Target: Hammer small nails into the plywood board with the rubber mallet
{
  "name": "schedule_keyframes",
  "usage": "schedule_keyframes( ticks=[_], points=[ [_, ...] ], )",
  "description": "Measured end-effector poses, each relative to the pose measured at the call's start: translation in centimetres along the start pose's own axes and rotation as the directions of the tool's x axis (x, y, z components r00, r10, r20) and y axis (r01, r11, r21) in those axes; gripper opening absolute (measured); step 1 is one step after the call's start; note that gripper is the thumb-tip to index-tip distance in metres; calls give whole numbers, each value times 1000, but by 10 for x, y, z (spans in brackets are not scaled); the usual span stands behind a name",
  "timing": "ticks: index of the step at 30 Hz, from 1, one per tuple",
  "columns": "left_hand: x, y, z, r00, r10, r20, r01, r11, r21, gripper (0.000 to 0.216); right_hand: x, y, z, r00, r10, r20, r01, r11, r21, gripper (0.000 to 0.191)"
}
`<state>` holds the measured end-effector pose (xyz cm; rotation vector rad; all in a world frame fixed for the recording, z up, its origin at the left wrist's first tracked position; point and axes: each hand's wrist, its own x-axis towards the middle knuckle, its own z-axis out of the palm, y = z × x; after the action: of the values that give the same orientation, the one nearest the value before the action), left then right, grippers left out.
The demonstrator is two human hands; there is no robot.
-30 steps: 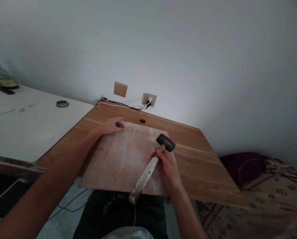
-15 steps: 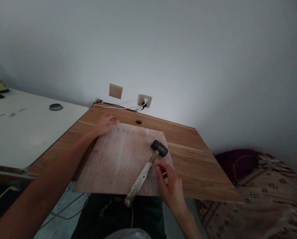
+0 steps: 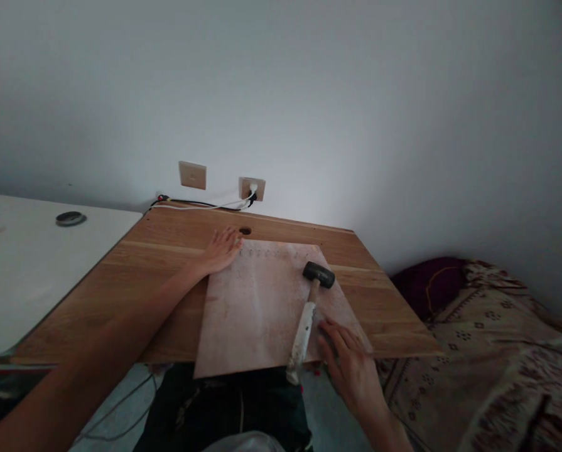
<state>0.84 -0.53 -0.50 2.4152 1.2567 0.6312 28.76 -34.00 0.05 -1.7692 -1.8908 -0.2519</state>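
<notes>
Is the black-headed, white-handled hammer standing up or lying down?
Lying down: the black-headed, white-handled hammer rests on the thin, pale wooden board, its handle poking past the near edge.

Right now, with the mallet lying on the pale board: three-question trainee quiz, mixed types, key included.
1. True or false: the right hand is beside the mallet, not wrapped around it.
2. Which end of the mallet extends past the near edge of the pale board: A) the head, B) the handle end?
3. Fill in: the left hand is at the pale board's far ____ corner.

Key: 1. True. 2. B. 3. Left.
</notes>
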Motion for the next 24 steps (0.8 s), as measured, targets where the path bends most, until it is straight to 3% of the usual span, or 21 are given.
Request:
schedule_keyframes(
  ticks=[6,9,12,15,18,24],
  points=[
    [54,94,57,992,71,100,-54,986,-158,78,-13,97,-28,984,180,-10,-180,981,-71,40],
    [58,129,63,996,89,3,-85,970,-228,76,-28,130,-46,970,244,-10,-244,965,-96,44],
    [35,153,56,962,261,-82,-273,937,-217,67,-48,151,-59,933,339,-123,-354,927,-122,47],
    [-3,170,50,822,567,54,-551,816,-177,52,-63,174,-63,901,376,-215,-412,897,-159,49],
    [-32,180,54,714,684,148,-681,728,-78,44,-65,199,-62,903,354,-244,-406,888,-217,51],
    [-44,186,63,695,701,158,-715,697,54,37,-56,226,-60,929,327,-173,-367,867,-336,50]
  ],
)
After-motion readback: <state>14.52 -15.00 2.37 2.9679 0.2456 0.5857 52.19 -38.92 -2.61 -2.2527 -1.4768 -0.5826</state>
